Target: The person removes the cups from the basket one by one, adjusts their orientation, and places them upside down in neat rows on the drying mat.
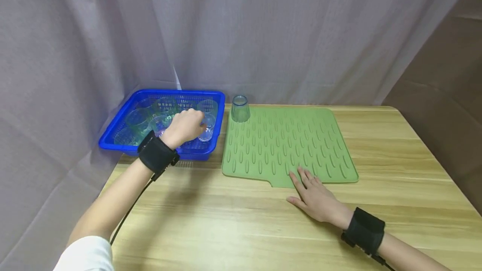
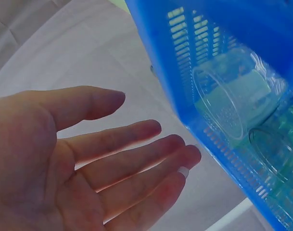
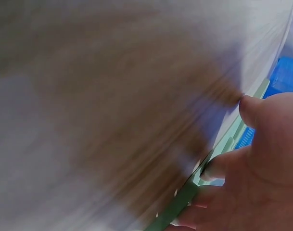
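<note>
While the left grip (image 1: pixel 187 124) hangs over the blue basket (image 1: pixel 162 91), fingers loosely spread, holding nothing, a clear glass (image 1: pixel 207 131) sits inside, just right of it. Right grip (image 1: pixel 317 198), fingers straight, empty, touches the green mat (image 1: pixel 286 137); inverted glass (image 1: pixel 240 111) stands at its far-left corner.

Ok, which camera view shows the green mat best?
The head view: it shows nearly all of the green mat, with a glass on its far left corner and the right hand at its near edge. The right wrist view catches only an edge strip; the left wrist view has just a green sliver, possibly the mat.
</note>
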A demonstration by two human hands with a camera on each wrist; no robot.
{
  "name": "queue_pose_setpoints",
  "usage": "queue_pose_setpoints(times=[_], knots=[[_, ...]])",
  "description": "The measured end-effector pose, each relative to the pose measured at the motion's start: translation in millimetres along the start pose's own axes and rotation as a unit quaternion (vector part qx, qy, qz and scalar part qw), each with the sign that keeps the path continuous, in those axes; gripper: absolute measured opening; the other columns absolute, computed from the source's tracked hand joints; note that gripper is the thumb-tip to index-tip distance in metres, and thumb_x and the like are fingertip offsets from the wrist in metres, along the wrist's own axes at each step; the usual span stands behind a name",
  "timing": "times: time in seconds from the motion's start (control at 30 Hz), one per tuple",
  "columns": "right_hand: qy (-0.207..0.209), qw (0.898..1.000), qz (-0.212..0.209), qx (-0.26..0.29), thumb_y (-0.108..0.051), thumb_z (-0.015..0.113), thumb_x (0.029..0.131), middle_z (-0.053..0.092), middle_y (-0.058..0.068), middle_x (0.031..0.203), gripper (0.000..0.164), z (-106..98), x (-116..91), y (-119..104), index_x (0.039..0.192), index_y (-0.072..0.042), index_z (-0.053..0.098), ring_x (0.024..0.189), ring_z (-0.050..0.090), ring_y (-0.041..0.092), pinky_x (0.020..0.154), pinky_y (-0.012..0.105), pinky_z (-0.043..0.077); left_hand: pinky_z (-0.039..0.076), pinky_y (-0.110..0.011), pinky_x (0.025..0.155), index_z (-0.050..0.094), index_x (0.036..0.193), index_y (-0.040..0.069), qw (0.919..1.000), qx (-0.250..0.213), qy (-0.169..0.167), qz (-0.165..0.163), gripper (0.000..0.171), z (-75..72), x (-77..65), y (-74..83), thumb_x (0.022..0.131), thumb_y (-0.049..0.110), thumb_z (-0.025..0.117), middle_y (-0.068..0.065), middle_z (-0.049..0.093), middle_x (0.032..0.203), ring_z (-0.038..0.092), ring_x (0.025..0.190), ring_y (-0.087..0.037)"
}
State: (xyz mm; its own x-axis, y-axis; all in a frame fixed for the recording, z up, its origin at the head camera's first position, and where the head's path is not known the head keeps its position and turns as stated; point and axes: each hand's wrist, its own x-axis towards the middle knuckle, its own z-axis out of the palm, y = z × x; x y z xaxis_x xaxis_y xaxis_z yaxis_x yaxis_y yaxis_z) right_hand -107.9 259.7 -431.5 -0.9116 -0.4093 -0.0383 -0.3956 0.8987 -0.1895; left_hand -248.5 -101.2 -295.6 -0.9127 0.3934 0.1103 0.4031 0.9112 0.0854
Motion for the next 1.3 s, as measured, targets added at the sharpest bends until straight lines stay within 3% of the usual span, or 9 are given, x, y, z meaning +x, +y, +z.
queue_pose_setpoints(times=[0.1,0.17,0.27,0.37,0.53,0.63,0.93,1.3], knots=[[0.001,1.000,0.001,-0.001,-0.044,0.048,0.099,0.022,0.034,0.153,0.071,0,-1,0,0.150,0.001,0.027,0.141,0.024,0.051,0.111,0.066,0.027,0.054,-0.051,0.059,0.060,0.077,0.006,0.9998,0.002,-0.019,-0.001,0.015,-1.0,10.2,-2.9,0.088,0.017,0.060,-0.010,0.058,0.076,0.060,0.069,-0.029],[0.000,1.000,0.001,-0.001,-0.044,0.048,0.099,0.022,0.034,0.153,0.071,0,-1,0,0.150,0.001,0.027,0.141,0.024,0.050,0.111,0.066,0.027,0.055,-0.053,0.065,0.066,0.093,0.003,0.9991,0.002,-0.042,0.001,0.014,-0.8,17.0,-4.6,0.086,0.016,0.062,-0.016,0.064,0.088,0.064,0.078,-0.033],[0.001,1.000,0.002,-0.004,-0.044,0.048,0.099,0.023,0.033,0.153,0.071,0,-1,1,0.150,0.000,0.027,0.141,0.024,0.050,0.111,0.066,0.027,0.056,-0.056,0.075,0.064,0.119,0.003,0.9966,-0.002,-0.082,-0.001,0.037,-0.4,27.2,-7.7,0.084,0.014,0.065,-0.021,0.066,0.111,0.065,0.095,-0.041],[0.003,1.000,0.003,-0.002,-0.044,0.049,0.099,0.023,0.033,0.154,0.071,-1,-1,0,0.150,0.000,0.028,0.141,0.024,0.050,0.111,0.065,0.027,0.054,-0.057,0.085,0.055,0.134,0.006,0.9926,-0.005,-0.121,-0.008,0.057,0.8,37.3,-10.7,0.080,0.015,0.069,-0.023,0.060,0.128,0.062,0.108,-0.044],[0.000,1.000,0.007,0.001,-0.045,0.048,0.099,0.022,0.032,0.154,0.071,-1,-3,-1,0.151,-0.001,0.027,0.142,0.023,0.049,0.112,0.065,0.026,0.047,-0.058,0.097,0.046,0.143,0.010,0.9823,-0.012,-0.186,-0.020,0.077,4.5,49.2,-13.1,0.074,0.018,0.078,-0.022,0.049,0.142,0.052,0.124,-0.043],[-0.002,1.000,0.007,0.002,-0.046,0.047,0.099,0.021,0.032,0.154,0.072,0,-4,-1,0.151,-0.001,0.027,0.142,0.023,0.049,0.112,0.065,0.026,0.043,-0.060,0.102,0.044,0.145,0.012,0.9779,-0.013,-0.207,-0.025,0.082,7.3,52.2,-13.0,0.072,0.019,0.080,-0.021,0.045,0.146,0.047,0.129,-0.043],[-0.005,1.000,0.001,0.014,-0.046,0.049,0.098,0.021,0.032,0.154,0.071,2,-6,-3,0.150,-0.001,0.029,0.142,0.022,0.049,0.112,0.065,0.026,0.040,-0.060,0.104,0.045,0.144,0.013,0.9771,-0.015,-0.210,-0.034,0.084,14.0,52.8,-14.5,0.069,0.014,0.080,-0.019,0.045,0.147,0.046,0.130,-0.043],[-0.019,1.000,0.011,0.012,-0.049,0.047,0.098,0.019,0.031,0.155,0.074,1,-8,-7,0.151,-0.001,0.027,0.143,0.021,0.048,0.113,0.064,0.025,0.045,-0.058,0.100,0.046,0.143,0.012,0.9802,-0.004,-0.195,-0.036,0.086,25.0,52.6,-15.9,0.066,0.009,0.082,-0.020,0.049,0.143,0.050,0.125,-0.043]])
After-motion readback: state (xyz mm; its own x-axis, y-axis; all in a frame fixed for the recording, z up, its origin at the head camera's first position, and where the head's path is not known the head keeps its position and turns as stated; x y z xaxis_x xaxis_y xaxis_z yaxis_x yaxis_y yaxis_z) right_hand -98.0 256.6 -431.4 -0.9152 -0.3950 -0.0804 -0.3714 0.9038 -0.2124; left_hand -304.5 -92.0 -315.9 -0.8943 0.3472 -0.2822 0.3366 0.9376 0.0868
